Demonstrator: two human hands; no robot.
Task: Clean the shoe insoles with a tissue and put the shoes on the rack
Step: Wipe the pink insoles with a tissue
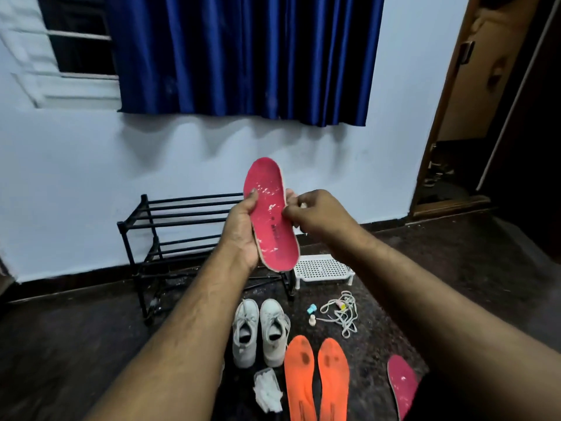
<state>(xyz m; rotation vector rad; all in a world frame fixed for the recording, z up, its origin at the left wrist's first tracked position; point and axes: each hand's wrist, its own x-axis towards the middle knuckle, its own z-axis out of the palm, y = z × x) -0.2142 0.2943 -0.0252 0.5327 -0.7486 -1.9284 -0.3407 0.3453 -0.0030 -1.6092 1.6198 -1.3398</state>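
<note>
Head view: a person holds up a pink insole point(271, 214) in front of a blue curtain point(243, 56).
Left hand point(243, 229): grasps the pink insole from behind, thumb on its left edge, heel end down.
Right hand point(312, 212): fingers curled, pinching something small and pale against the insole's right edge; perhaps a piece of tissue, the view is too poor to tell.
Rack point(182, 232): black, by the wall; its bars carry nothing visible.
White shoes point(259, 331): side by side on the floor, open tops dark inside.
Orange insoles point(317, 381): flat on the floor, right of the shoes.
Second pink insole point(402, 384): on the floor, far right.
Tissues point(267, 390): crumpled below the shoes.
White tray point(323, 267): perforated, beside the rack.
Laces point(341, 311): loose pile near the tray.
</note>
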